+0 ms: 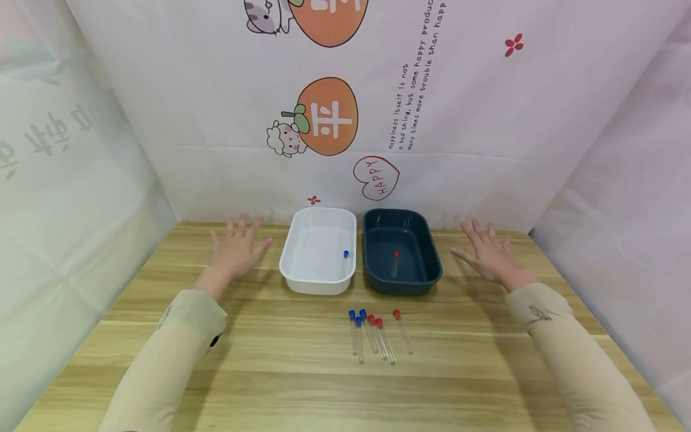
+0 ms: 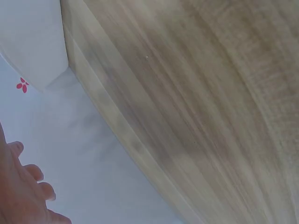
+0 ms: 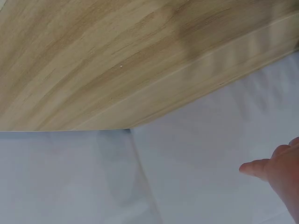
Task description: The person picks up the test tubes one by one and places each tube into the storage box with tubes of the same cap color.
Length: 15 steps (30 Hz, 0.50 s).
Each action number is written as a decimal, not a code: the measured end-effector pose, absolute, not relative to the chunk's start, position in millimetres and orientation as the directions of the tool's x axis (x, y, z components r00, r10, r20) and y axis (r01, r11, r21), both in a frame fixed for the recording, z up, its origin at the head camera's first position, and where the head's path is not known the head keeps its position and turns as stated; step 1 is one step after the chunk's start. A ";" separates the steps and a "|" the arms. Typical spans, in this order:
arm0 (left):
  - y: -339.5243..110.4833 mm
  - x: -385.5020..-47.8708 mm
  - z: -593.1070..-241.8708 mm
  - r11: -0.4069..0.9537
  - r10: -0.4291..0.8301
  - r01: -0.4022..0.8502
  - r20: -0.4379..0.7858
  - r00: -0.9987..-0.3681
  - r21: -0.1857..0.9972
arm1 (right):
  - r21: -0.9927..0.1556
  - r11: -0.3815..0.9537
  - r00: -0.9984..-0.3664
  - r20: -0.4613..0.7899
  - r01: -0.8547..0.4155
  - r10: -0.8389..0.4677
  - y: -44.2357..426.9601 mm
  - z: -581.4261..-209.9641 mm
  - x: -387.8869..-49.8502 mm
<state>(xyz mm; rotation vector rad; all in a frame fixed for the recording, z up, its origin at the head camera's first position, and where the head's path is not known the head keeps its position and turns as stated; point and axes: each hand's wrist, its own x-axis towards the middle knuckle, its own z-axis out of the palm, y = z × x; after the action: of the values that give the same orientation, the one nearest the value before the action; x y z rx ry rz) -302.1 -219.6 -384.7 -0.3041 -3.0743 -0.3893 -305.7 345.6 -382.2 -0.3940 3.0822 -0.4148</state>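
My left hand (image 1: 233, 252) is spread with fingers apart, left of a white tray (image 1: 318, 287), and holds nothing. On the other side, my right hand (image 1: 490, 257) is likewise spread and bare, right of a dark blue tray (image 1: 402, 288). A blue-capped tube (image 1: 346, 254) lies in the white tray, its clear body hard to make out. In the dark tray is a red-capped test tube (image 1: 396, 264). In front of the trays lie several test tubes, some with blue caps (image 1: 358, 322), others with red caps (image 1: 379, 323).
The trays stand side by side at the back of the wooden table (image 1: 302, 384). A printed white cloth (image 1: 459, 180) hangs behind them, and more cloth borders the left and right sides. The table's back edge shows in both wrist views.
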 end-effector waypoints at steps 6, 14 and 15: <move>-215.7 -299.9 -381.7 0.949 0.194 0.201 0.052 -0.980 0.242 | -0.254 0.927 -0.961 0.053 -0.275 -0.271 345.2 -380.6 -303.5; -210.5 -298.9 -381.1 0.947 0.196 0.206 0.066 -0.978 0.245 | -0.296 0.896 -0.943 0.071 -0.331 -0.325 343.1 -379.0 -293.9; -210.5 -298.7 -381.4 0.947 0.196 0.207 0.069 -0.978 0.245 | -0.298 0.893 -0.941 0.071 -0.337 -0.331 342.4 -378.9 -292.8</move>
<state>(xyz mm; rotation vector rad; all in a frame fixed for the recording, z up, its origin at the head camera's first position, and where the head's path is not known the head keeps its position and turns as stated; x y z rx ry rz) -298.7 -210.5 -381.4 -0.3165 -3.0566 -0.3911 -292.8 342.4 -378.9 -0.5421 3.0743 -0.4899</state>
